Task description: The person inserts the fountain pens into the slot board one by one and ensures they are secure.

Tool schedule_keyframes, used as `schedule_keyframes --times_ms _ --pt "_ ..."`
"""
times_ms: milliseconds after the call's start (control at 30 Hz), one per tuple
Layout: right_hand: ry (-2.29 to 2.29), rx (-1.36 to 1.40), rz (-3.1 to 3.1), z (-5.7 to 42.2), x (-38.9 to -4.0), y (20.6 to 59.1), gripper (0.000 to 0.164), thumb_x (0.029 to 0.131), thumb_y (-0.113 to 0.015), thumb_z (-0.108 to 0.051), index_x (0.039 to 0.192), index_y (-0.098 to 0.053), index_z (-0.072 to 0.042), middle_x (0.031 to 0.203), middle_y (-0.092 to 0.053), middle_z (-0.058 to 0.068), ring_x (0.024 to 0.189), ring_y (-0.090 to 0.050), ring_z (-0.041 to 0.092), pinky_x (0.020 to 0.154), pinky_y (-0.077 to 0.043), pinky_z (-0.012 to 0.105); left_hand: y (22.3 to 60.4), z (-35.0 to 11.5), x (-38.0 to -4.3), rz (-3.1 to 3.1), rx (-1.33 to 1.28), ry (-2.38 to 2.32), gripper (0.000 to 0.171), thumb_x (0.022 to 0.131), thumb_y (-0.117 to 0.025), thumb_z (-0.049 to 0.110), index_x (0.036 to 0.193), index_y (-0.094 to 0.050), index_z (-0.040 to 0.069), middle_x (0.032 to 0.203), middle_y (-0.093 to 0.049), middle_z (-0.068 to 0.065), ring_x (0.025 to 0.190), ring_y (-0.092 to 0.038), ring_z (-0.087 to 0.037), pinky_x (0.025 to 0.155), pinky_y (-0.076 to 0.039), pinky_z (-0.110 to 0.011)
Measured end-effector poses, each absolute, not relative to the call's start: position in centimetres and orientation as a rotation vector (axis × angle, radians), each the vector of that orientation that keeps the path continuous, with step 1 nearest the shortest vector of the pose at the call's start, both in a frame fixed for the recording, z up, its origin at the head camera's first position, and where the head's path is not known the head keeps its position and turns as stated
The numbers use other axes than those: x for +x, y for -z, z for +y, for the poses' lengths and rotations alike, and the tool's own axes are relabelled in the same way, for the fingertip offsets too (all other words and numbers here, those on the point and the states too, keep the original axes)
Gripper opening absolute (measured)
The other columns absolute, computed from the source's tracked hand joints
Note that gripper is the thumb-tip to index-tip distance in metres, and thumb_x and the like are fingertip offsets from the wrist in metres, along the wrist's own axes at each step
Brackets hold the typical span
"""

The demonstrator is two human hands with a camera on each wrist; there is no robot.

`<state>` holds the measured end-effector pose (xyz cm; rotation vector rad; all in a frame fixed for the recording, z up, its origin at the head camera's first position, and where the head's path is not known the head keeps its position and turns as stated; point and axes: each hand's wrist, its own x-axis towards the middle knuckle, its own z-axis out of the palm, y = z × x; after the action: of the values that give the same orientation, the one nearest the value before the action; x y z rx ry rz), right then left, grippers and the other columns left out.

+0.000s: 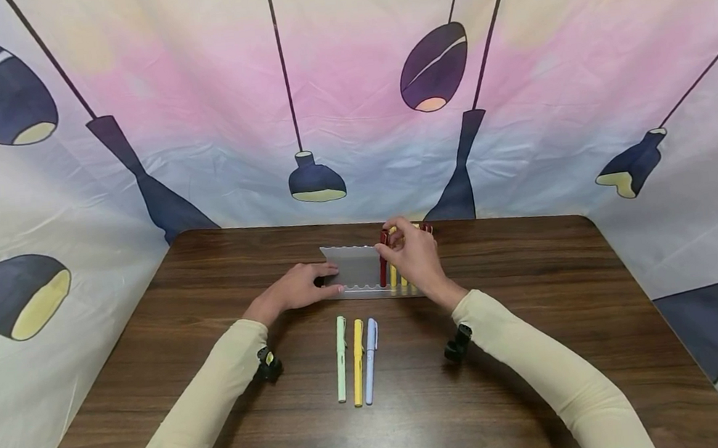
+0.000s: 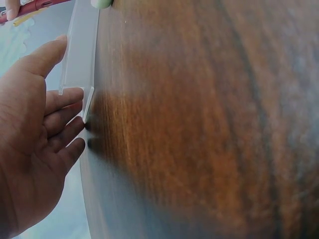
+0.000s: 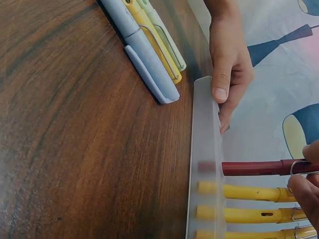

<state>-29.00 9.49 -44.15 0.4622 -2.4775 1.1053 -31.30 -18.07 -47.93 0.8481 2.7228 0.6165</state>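
A clear plastic pen stand (image 1: 358, 293) with a notched front wall stands toward the back of the table. At its left end my left hand (image 1: 300, 286) holds it, thumb at the front wall and fingers around the end, as the left wrist view shows. My right hand (image 1: 416, 254) pinches a dark red pen (image 3: 251, 168) near its upper end. That pen is upright, its lower end behind the stand's front wall. Beside it several yellow pens (image 3: 259, 192) stand in the slots; my right hand partly hides them and other red pens in the head view.
In front of the stand lie a light green pen (image 1: 342, 361), a yellow pen (image 1: 358, 363) and a pale blue pen (image 1: 371, 361), side by side on the brown wooden table (image 1: 276, 437). A printed cloth (image 1: 222, 107) hangs behind the table.
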Motion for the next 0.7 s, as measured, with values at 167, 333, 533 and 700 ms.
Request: schedule_keyframes --times_ms 167,333,533,700 --pt "-1.084 0.456 -2.504 9.39 -28.94 43.92 0.035 0.092 -0.079 -0.025 0.121 -0.068 -0.01 0.089 -0.074 0.005 0.073 -0.072 0.017 0.074 -0.057 0.043 47.91 -18.1 -31.27 2.723 0.852 -0.622 0.07 0.099 -0.061 0.056 0.146 -0.057 0.005 0.153 -0.05 -0.014 0.143 -0.047 -0.033 0.116 -0.039 -0.051" --pt "-1.077 0.44 -2.533 9.41 -28.86 43.7 0.036 0.092 -0.077 -0.023 0.125 -0.069 -0.012 0.09 -0.075 0.003 0.073 -0.072 0.014 0.088 -0.053 0.048 47.92 -18.19 -31.24 2.728 0.864 -0.618 0.069 0.099 -0.061 0.056 0.146 -0.057 0.005 0.153 -0.051 -0.015 0.142 -0.047 -0.033 0.115 -0.039 -0.051" --pt "-1.067 0.436 -2.534 9.47 -28.86 43.66 0.037 0.092 -0.075 -0.018 0.128 -0.07 -0.013 0.092 -0.076 0.005 0.076 -0.073 0.015 0.088 -0.054 0.048 47.95 -18.2 -31.25 2.728 0.872 -0.612 0.068 0.099 -0.061 0.055 0.146 -0.057 0.005 0.153 -0.051 -0.014 0.143 -0.047 -0.032 0.116 -0.039 -0.05" --pt "-1.035 0.435 -2.527 9.43 -28.88 43.66 0.038 0.092 -0.078 -0.019 0.128 -0.071 -0.01 0.091 -0.077 0.006 0.075 -0.074 0.018 0.09 -0.054 0.05 47.94 -18.19 -31.22 2.725 0.868 -0.61 0.068 0.099 -0.06 0.055 0.146 -0.057 0.005 0.154 -0.05 -0.014 0.143 -0.046 -0.032 0.116 -0.039 -0.051"
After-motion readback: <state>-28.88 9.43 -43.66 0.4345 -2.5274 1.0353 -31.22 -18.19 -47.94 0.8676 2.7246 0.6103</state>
